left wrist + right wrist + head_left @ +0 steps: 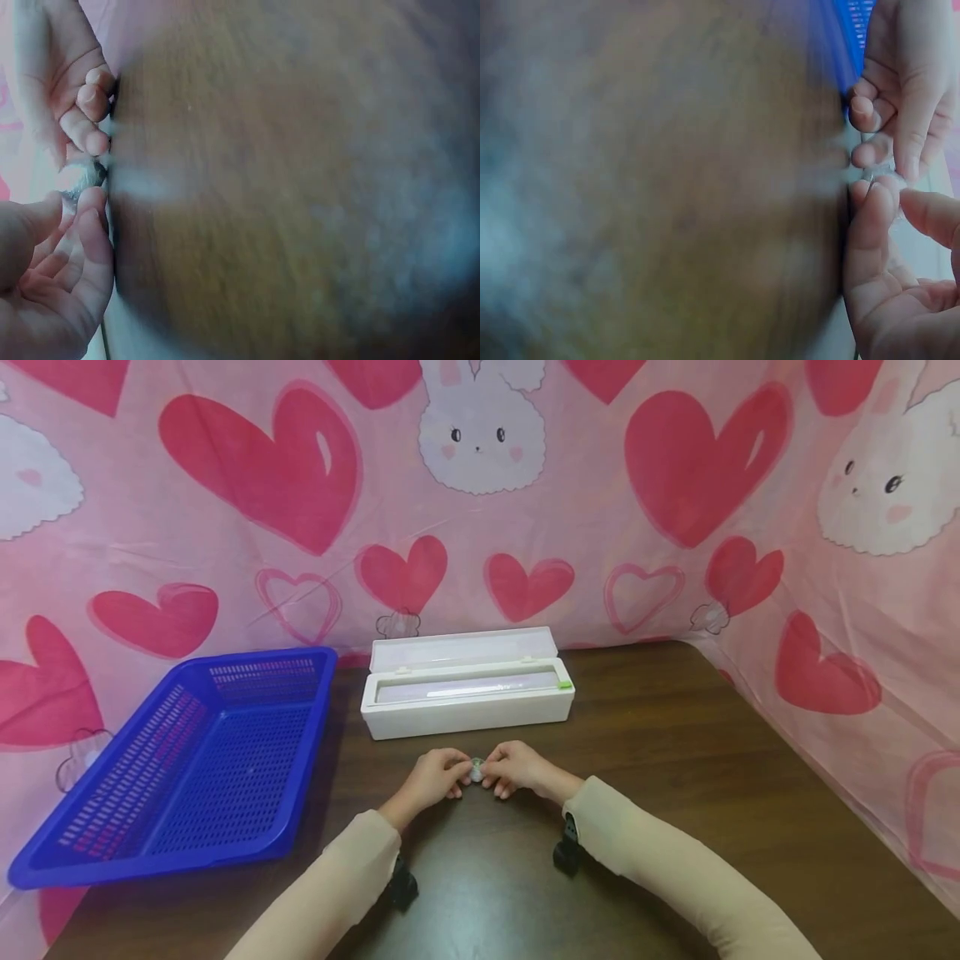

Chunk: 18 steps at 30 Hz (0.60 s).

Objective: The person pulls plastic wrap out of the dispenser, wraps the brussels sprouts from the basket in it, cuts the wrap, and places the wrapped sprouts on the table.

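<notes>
From the head view, the left hand (433, 777) and the right hand (516, 767) met just in front of the white wrap dispenser (467, 687), whose lid stood open toward the wall. Between the fingertips sat a small, pale, shiny object (476, 769), pinched from both sides; what it was could not be told, though it looked wrapped in clear film. It was held low over the brown table (712, 777), on the near side of the dispenser and roughly level with its middle. A blue basket (202, 760) lay to the left of the dispenser, well apart from the hands.

In the left wrist view, much blurred, the left hand (52, 277) curled its thumb and forefinger round the small object (81, 177), while the right hand's fingers (86, 105) closed on it from the other side.

In the right wrist view, also blurred, the right hand (900, 270) pinched the object (877, 176) between thumb and forefinger, with the left hand's fingers (892, 97) opposite and a corner of the basket (847, 37) beyond.

The step in hand seemed to be tightening or smoothing the wrap round the object. The next move would likely call for a firm one-handed grip before the other hand lets go.
</notes>
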### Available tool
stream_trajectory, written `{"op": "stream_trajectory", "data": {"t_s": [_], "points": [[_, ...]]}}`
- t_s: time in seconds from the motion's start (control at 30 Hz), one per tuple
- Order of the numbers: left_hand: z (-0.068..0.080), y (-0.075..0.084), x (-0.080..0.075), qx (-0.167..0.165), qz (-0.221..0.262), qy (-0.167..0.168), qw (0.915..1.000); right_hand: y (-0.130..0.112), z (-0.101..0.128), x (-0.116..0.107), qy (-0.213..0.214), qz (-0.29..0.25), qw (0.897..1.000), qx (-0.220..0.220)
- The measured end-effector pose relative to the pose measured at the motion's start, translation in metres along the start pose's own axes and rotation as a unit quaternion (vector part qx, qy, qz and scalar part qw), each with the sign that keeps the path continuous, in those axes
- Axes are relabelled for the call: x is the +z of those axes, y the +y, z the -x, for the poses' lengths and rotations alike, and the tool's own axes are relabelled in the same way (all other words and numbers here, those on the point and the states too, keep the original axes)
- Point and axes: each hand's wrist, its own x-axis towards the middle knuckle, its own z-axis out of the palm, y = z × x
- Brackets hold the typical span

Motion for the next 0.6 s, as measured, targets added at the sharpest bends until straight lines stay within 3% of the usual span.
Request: {"op": "stream_trajectory", "data": {"t_s": [0.4,0.6], "points": [[-0.001,-0.001,-0.003,-0.021,0.007,-0.008,0.9997,0.001,-0.002,-0.006,-0.011,-0.001,1.000,0.010],[0.000,0.002,-0.015,-0.025,-0.018,0.016,0.9994,-0.001,-0.001,-0.014,-0.003,0.021,1.000,-0.005]]}}
